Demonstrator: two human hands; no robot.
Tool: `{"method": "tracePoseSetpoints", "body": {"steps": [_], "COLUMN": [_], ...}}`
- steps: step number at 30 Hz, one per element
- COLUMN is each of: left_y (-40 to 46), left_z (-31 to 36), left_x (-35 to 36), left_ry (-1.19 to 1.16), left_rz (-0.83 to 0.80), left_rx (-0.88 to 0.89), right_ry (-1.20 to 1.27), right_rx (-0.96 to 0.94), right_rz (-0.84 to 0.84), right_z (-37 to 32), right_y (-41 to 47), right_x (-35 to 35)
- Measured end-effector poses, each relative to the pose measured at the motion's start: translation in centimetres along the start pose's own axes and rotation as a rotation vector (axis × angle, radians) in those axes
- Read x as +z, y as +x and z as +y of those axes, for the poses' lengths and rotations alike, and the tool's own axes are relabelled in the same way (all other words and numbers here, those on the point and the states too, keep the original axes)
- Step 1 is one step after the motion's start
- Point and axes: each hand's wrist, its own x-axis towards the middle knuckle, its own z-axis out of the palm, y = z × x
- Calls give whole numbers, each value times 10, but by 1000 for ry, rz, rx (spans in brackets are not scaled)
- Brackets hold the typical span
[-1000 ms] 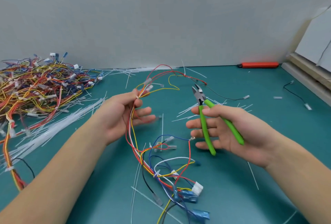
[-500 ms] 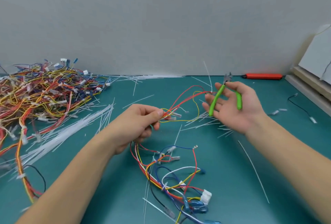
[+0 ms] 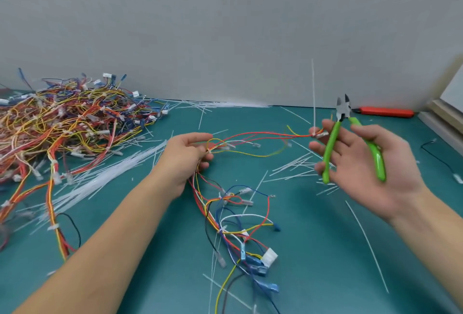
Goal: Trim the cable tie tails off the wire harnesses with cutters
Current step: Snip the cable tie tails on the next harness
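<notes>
My left hand (image 3: 186, 157) grips a wire harness (image 3: 225, 216) of red, yellow, blue and white wires that trails down over the green mat. A red and yellow branch stretches right to my right hand (image 3: 360, 160). The fingertips of that hand pinch the branch at a cable tie, whose long white tail (image 3: 313, 93) stands straight up. The green-handled cutters (image 3: 350, 138) lie across the same palm, handles spread, jaws parted and pointing up, apart from the tail.
A big heap of harnesses (image 3: 62, 123) fills the left side. Cut white tie tails (image 3: 100, 178) lie scattered across the green mat (image 3: 313, 251). An orange tool (image 3: 385, 112) lies by the back wall. A black wire (image 3: 441, 158) and stacked boards sit at right.
My right hand has moved right and a little toward me with the cutters, drawing the red branch out taut. The tie tail now stands upright at its fingertips. My left hand stays gripping the harness.
</notes>
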Motion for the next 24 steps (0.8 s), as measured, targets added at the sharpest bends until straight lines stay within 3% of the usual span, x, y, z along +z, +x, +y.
{"method": "tracePoseSetpoints", "body": {"steps": [5,9,11,13,16,18,24], "left_y": [-4,-25,-34,-47,-64,-68,-60], "left_z": [7,20,24,25,13,6,-1], "left_x": [6,11,16,27,51,62,65], "left_ry": [-106,84,35,-81,26,68,-111], "left_rz": [93,251,150,-106,-346,-377,-272], "left_rx": [60,368,391,293,266,273,207], "right_ry": [-19,-109,-201,-319,-408,-445,-447], "right_rx": [-66,-154,-190,-217,-197,-170,-107], "right_rz": [65,77,90,99,42,-10,-78], "right_z": [20,23,26,30,35,39,51], "right_y": [-20,-24,-26,-29,-32,-34,-41], "right_x": [3,6,6,7,10,13,27]}}
